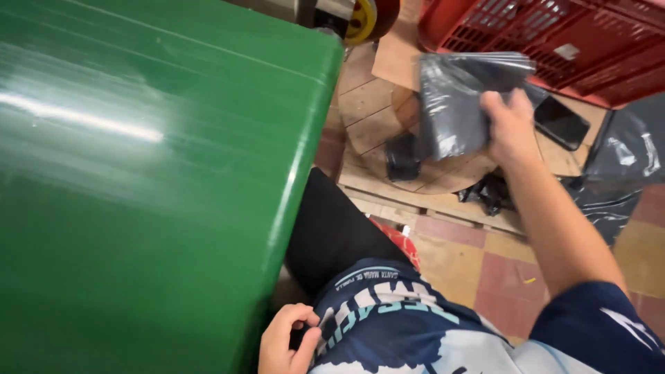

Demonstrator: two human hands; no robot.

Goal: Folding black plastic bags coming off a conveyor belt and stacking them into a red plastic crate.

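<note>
The right hand point(511, 128) is closed around a grey plastic bag point(454, 104), holding it up over a round wooden board point(374, 118) on the floor, near a red crate point(554, 34). The left hand point(289, 341) rests curled at the person's waist, holding nothing clearly visible, beside the green table point(138, 173).

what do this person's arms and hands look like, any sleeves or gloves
Both hands are bare: no gloves, rings or watch visible. The right hand leads to a bare forearm ending in a short navy sleeve with a pale stripe. The left hand shows only curled fingers; its arm is hidden.
</note>
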